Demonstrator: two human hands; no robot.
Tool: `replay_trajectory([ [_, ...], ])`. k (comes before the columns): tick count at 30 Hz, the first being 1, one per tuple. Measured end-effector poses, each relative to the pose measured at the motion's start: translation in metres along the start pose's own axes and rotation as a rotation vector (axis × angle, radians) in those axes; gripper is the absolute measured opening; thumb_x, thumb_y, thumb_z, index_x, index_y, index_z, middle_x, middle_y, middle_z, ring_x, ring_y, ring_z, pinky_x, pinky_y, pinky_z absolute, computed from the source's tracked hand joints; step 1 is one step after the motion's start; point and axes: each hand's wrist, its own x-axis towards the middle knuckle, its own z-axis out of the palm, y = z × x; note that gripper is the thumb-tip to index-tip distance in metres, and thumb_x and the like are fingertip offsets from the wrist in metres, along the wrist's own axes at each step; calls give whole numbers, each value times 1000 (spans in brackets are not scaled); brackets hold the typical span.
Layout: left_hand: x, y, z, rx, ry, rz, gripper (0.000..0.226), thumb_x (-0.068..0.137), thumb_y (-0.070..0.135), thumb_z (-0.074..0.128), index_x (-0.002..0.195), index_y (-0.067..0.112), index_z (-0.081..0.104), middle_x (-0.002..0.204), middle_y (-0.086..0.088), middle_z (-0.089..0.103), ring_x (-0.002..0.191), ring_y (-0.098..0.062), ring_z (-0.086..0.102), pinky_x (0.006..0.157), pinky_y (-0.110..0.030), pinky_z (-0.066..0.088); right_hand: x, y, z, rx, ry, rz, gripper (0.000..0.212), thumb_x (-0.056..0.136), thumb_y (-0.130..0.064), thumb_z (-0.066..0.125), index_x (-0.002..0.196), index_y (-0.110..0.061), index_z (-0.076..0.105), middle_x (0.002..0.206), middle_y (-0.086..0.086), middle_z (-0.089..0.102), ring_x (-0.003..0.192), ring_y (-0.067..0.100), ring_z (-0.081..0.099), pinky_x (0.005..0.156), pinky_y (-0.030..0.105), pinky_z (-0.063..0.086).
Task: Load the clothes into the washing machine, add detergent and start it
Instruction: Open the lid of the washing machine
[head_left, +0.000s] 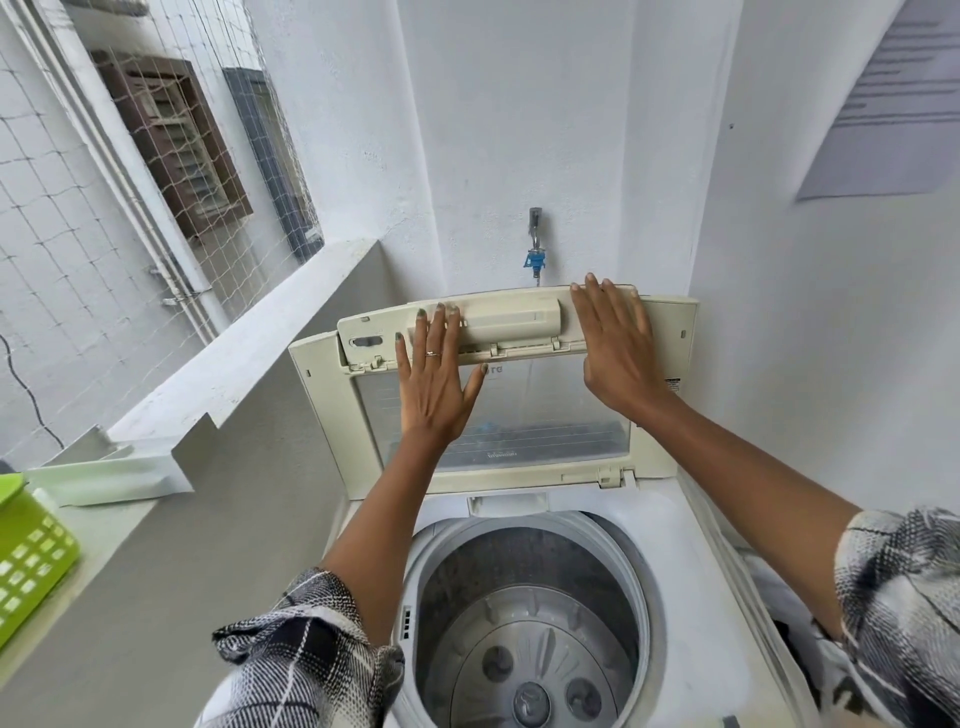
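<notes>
A white top-loading washing machine (691, 551) fills the lower middle of the head view. Its cream folding lid (519, 322) stands raised against the back wall. The steel drum (524, 623) is exposed and holds no clothes. My left hand (434, 374) lies flat on the raised lid, fingers spread, left of centre. My right hand (615, 348) lies flat on the lid's upper right part. Neither hand holds anything.
A green plastic basket (26, 556) sits on the low ledge (130, 519) at the left. A tap with a blue fitting (535, 254) juts from the wall behind the lid. A netted opening (67, 218) is at the left; a paper notice (893, 104) hangs at the upper right.
</notes>
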Motion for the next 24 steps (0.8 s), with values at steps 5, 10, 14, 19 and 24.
replay_trajectory([
  [5,-5,4,-6,10,1,0,73,96,54,30,153,19,0,161,0,-2,149,-21,-7,120,-45,-7,-9,-1,-5,6,0,8,80,79,2,46,151,-9,13,159,12,10,147,29,7,120,46,3],
  [10,-13,20,-13,-71,44,27,71,97,51,34,153,18,4,161,0,3,149,-20,-3,120,-45,-5,-24,-4,-11,21,2,49,81,80,1,45,152,-11,10,160,10,5,148,28,3,120,45,1],
  [14,-27,44,-12,-189,73,83,69,96,45,39,153,17,9,161,-1,8,149,-21,0,119,-45,-4,-49,-7,-17,26,27,90,82,79,2,47,152,-11,10,160,10,5,148,27,4,120,43,-1],
  [19,-51,84,-1,-264,33,159,69,95,49,30,152,15,13,160,-3,13,149,-22,5,119,-45,-4,-91,-4,-23,35,39,140,80,79,1,49,151,-10,15,159,10,11,147,27,10,120,45,6],
  [24,-87,134,14,-347,-56,244,68,97,45,37,152,15,12,160,-2,11,149,-21,2,118,-41,-11,-142,19,-25,44,13,226,76,82,-2,51,150,-10,19,158,11,15,146,28,15,119,45,9],
])
